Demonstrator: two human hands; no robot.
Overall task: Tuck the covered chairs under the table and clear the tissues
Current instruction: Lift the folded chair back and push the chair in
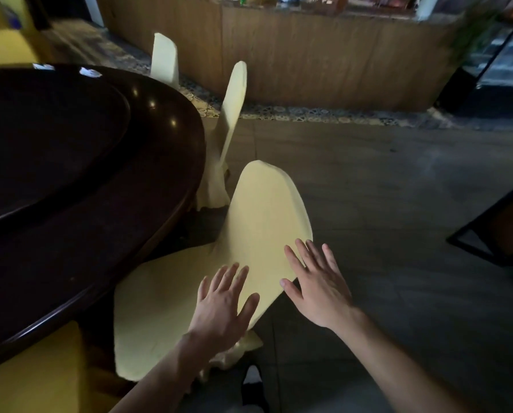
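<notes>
Grey floor tiles run to a wood-panelled counter; no readable writing shows. Beside the dark round wooden bench (106, 174), the nearest pale-yellow fabric-covered chair (264, 222) stands partly pulled out. Left hand (223, 302) and right hand (317, 287) lie flat and spread on its backrest, probably to push it under. Two crumpled white tissues (90, 72) sit at the bench's far edge.

Dim indoor light; small ceiling-lamp glints on the dark glossy worktop (165, 120) rim. Floor (398, 189) greyish, faint sheen. Strong wide-angle bending at edges — corners smeared. Motion blur throughout — far background soft
</notes>
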